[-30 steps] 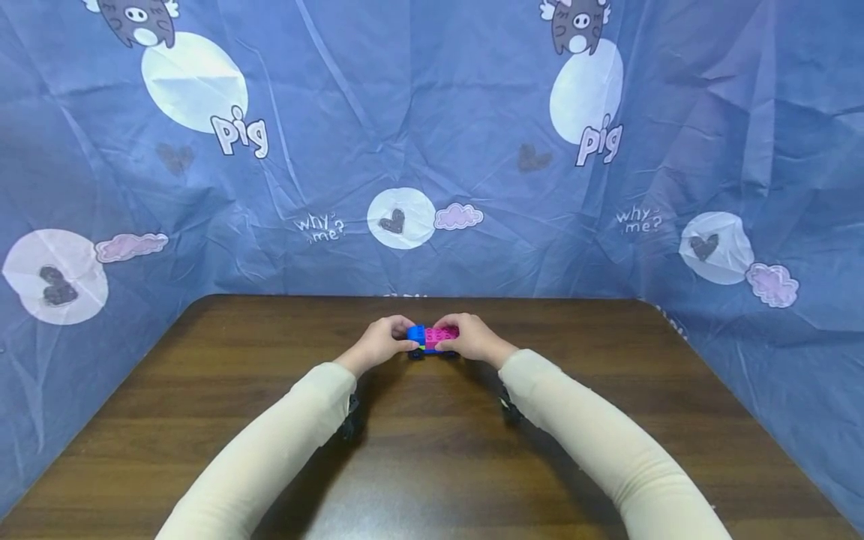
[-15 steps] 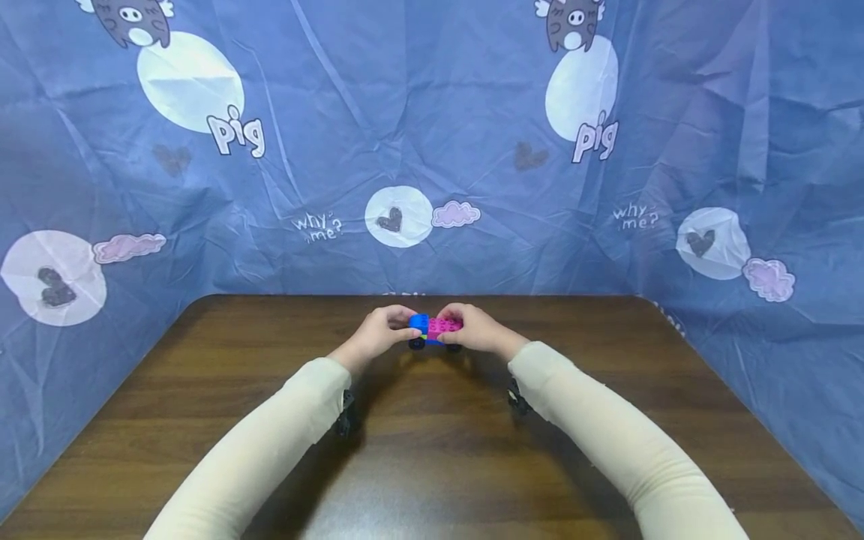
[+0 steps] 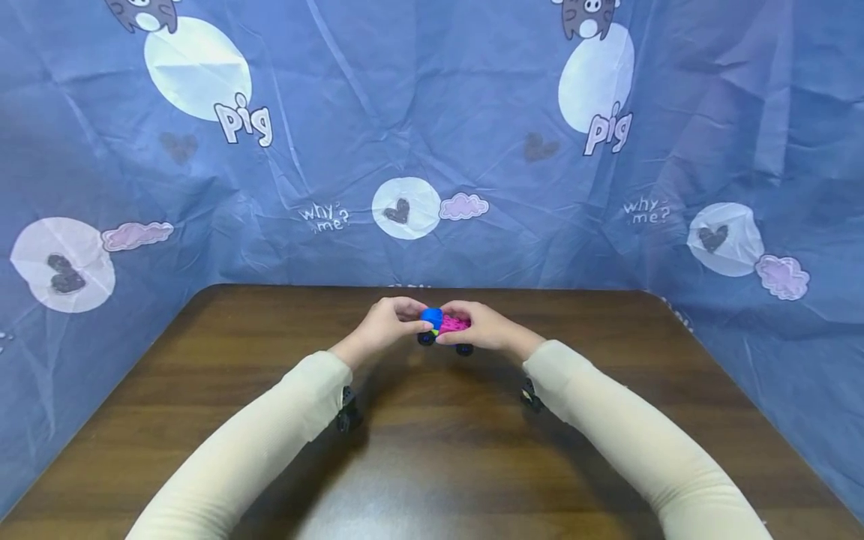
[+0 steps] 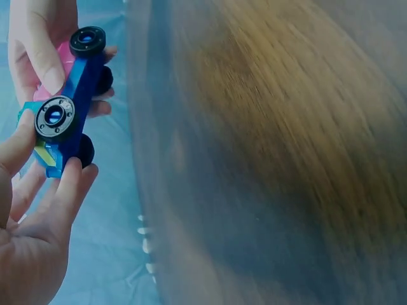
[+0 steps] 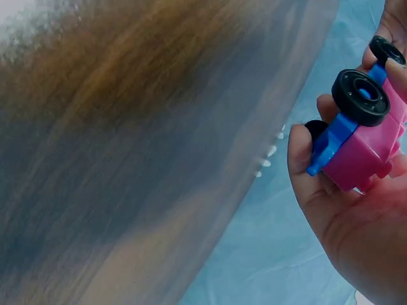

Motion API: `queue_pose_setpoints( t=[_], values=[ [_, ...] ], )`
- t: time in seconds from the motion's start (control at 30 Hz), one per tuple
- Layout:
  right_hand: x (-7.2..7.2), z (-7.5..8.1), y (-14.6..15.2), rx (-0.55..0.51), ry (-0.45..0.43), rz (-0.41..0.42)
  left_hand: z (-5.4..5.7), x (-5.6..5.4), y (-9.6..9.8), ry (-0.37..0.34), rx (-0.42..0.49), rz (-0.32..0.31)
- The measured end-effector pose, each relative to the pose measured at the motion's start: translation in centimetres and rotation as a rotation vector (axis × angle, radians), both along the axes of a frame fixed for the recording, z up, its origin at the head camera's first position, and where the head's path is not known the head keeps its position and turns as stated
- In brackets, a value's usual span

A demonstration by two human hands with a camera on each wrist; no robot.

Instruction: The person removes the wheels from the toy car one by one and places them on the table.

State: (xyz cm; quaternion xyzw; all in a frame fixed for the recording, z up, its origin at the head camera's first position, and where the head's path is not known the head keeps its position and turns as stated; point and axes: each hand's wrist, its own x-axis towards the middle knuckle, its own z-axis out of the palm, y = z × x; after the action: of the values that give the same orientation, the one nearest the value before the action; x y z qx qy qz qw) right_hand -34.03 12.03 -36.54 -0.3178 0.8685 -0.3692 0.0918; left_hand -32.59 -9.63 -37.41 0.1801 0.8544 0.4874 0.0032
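Observation:
A toy truck built of blocks is held between both hands near the far side of the table. It has a blue cab block, a pink studded brick, a blue chassis and black wheels, with a bit of yellow-green by the cab. My left hand grips the cab end with thumb and fingers, fingertips close to the front wheels. At the other end my right hand holds the pink brick, thumb on the near side. The truck's underside and wheels face the left wrist camera.
The brown wooden table spreads beneath the arms. Behind it hangs a blue printed cloth that also closes off both sides. Dark wrist-worn devices show under the cream sleeves.
Both hands have raised the truck a little and shifted it slightly right. It has turned so that its pink end sits nearer me. The head view has shifted slightly.

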Motion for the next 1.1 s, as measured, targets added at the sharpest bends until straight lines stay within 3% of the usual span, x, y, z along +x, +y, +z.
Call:
queue_pose_setpoints(
  t=[0.4,0.7,0.87,1.1],
  values=[
    [1.5,0.0,-0.2,-0.058,-0.017,0.000,1.2,1.3,0.6,-0.011,0.065,0.077],
    [3.0,-0.5,-0.6,-0.221,-0.064,-0.024,2.3,3.0,0.6,-0.014,0.111,0.074],
    [3.5,-0.8,-0.8,-0.250,-0.104,-0.066,2.2,3.9,0.3,-0.031,0.157,0.082],
    [3.8,-1.4,-0.6,-0.285,-0.100,-0.077,1.9,5.1,0.3,-0.039,0.082,-0.007]
  ],
)
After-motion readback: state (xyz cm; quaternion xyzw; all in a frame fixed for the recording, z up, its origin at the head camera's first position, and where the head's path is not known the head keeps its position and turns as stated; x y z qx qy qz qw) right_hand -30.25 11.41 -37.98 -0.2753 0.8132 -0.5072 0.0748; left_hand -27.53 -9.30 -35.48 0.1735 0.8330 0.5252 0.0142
